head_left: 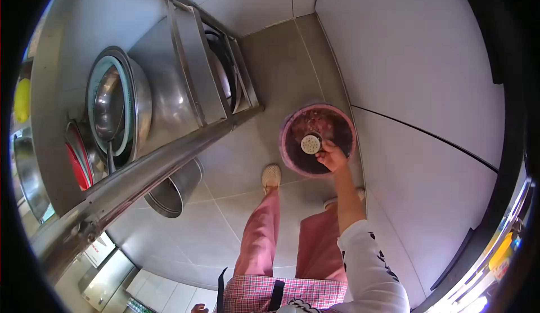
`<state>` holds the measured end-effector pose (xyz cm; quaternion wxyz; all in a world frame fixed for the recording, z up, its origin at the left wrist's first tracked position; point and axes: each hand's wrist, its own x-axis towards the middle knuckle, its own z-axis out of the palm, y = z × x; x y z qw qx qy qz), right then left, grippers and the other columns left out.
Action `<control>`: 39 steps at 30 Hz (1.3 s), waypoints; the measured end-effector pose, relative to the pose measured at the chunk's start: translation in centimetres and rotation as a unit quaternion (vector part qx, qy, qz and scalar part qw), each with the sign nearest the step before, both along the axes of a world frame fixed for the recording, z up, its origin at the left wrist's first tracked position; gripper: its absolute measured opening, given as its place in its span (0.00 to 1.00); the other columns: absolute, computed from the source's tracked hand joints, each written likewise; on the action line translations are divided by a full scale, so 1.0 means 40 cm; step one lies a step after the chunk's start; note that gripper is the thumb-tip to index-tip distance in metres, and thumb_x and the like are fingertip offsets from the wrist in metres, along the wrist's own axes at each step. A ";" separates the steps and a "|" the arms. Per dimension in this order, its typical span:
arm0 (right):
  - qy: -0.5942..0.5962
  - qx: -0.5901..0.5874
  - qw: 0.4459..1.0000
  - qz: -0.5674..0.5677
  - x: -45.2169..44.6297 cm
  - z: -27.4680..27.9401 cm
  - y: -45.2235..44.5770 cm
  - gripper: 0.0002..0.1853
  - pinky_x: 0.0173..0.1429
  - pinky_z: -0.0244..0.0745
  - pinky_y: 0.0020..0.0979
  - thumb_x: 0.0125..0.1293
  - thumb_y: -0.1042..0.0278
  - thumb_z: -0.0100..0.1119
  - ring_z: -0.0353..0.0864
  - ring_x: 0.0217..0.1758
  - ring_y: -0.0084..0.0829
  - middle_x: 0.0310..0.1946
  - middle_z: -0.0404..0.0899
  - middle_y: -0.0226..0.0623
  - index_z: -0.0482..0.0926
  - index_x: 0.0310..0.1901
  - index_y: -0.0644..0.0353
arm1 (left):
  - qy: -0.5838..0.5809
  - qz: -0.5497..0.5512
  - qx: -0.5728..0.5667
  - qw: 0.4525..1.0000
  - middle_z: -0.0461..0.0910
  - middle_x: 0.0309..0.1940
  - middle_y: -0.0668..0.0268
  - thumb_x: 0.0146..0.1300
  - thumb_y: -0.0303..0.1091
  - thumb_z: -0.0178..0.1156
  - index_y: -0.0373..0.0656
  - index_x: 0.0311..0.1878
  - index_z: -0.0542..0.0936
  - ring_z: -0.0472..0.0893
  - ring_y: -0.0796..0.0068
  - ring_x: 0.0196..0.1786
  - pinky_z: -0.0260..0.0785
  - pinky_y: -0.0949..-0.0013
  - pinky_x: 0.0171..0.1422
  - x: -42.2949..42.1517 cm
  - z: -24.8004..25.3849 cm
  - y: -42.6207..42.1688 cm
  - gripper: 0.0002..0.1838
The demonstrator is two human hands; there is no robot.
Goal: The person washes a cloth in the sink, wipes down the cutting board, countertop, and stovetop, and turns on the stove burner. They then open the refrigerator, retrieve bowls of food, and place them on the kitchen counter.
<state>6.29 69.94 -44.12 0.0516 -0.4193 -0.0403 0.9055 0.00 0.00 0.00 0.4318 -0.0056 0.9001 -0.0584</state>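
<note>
My right hand (333,156) reaches down over a round bin with a pinkish rim (286,154). Its fingers are closed on the edge of a sink strainer (311,144), a small round metal piece with holes in its face. The strainer is above the bin's opening. Inside the bin, dark and reddish waste (315,123) shows, though its kind is hard to make out. Only a bit of my left hand (199,308) appears at the bottom edge, beside the checked apron; its fingers are mostly cut off.
Left of me stands a metal shelf (185,152) holding steel bowls, a light-blue colander (128,102) and a ladle (109,144). Below its rail a metal bucket (183,186) rests on the tiled floor. White cabinet panels (416,88) border the bin on the right.
</note>
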 end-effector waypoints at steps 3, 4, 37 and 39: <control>0.032 0.014 0.999 0.004 -0.036 -0.024 0.009 0.10 0.27 0.73 0.28 0.62 0.63 0.56 0.77 0.29 0.31 0.32 0.75 0.33 0.71 0.43 0.54 | -0.024 0.053 -0.071 0.996 0.80 0.29 0.61 0.52 0.31 0.60 0.45 0.46 0.77 0.75 0.70 0.27 0.69 0.68 0.32 -0.012 -0.043 0.000 0.16; 0.012 0.004 1.000 -0.011 -0.070 -0.079 0.001 0.09 0.27 0.73 0.27 0.63 0.64 0.55 0.77 0.28 0.30 0.31 0.76 0.33 0.71 0.42 0.55 | -0.004 0.117 -0.067 0.991 0.80 0.29 0.61 0.51 0.30 0.59 0.44 0.46 0.77 0.75 0.71 0.28 0.69 0.68 0.32 -0.016 -0.068 -0.011 0.16; -0.175 -0.080 0.981 0.006 -0.097 -0.149 -0.119 0.12 0.25 0.63 0.25 0.64 0.60 0.51 0.70 0.25 0.29 0.32 0.73 0.32 0.70 0.47 0.53 | -0.008 0.116 -0.079 0.990 0.80 0.26 0.63 0.52 0.32 0.56 0.45 0.45 0.79 0.73 0.74 0.23 0.68 0.69 0.30 0.037 -0.094 -0.013 0.15; 0.011 -0.100 0.938 -0.332 -0.085 -0.141 -0.091 0.11 0.24 0.62 0.25 0.61 0.62 0.56 0.68 0.22 0.29 0.27 0.72 0.31 0.70 0.44 0.47 | -0.012 0.127 -0.093 0.987 0.80 0.29 0.63 0.52 0.33 0.56 0.45 0.45 0.79 0.74 0.75 0.27 0.69 0.69 0.34 0.040 -0.099 0.000 0.15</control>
